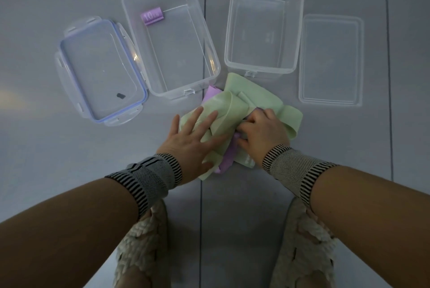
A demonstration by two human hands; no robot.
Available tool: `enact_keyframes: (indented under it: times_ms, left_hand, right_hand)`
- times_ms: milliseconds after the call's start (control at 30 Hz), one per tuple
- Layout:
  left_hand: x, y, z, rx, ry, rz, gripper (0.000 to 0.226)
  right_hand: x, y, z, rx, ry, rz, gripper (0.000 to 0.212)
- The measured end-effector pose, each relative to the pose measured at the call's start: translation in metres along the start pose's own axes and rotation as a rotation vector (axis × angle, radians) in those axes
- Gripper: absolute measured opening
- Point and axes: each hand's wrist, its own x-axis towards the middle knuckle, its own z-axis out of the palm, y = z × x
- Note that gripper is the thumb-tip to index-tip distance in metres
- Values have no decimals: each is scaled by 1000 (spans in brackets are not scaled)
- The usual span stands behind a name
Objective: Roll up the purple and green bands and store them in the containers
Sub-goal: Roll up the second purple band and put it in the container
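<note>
Sorting a tangled pile of flat green rubber bands (pixel 244 99) and purple bands (pixel 226 162) in front of both tubs; left hand (pixel 193 139) flat, pressing; right hand (pixel 263 132) pinching purple; one rolled purple band (pixel 150 17) already in left clear plastic container (pixel 209 39); right clear container (pixel 295 20) holds nothing; rest unrolled.

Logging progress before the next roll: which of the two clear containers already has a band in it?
The left container, beside the blue-rimmed lid: a rolled purple band lies at its far end. The right container holds nothing.
</note>
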Motion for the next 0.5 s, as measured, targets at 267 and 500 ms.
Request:
enact_keyframes:
  times_ms: [267, 500]
  left_hand:
    - [3, -1, 0, -58, -123, -129, 75]
    - [14, 7, -36, -321, 108, -229, 65]
  right_hand:
    - [-5, 5, -4, 144, 153, 8, 10]
    - [-2, 16, -40, 402, 361, 83, 22]
